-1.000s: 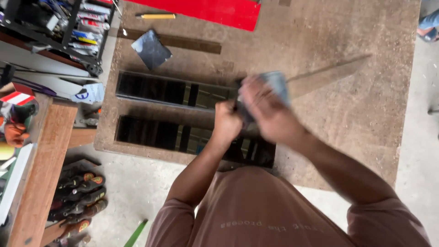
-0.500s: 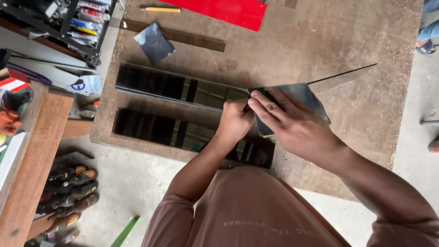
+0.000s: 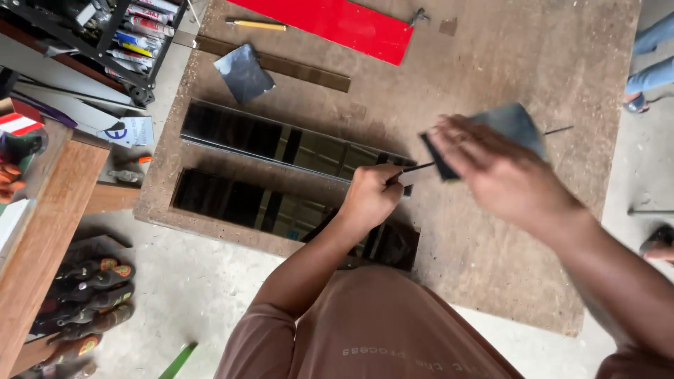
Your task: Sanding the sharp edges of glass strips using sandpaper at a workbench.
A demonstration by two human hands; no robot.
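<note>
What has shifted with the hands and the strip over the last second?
The right hand has slid its dark sheet of sandpaper outward along the thin strip, away from the left hand and toward the strip's far end. The left hand keeps its grip on the near end. The two mirror strips, the red board and the spare sandpaper sheet lie as before.

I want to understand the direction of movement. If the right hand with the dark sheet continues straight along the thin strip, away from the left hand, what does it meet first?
Probably nothing: past the right hand and its dark sheet, the strip's tip ends over bare board. Depth is unclear.
</note>
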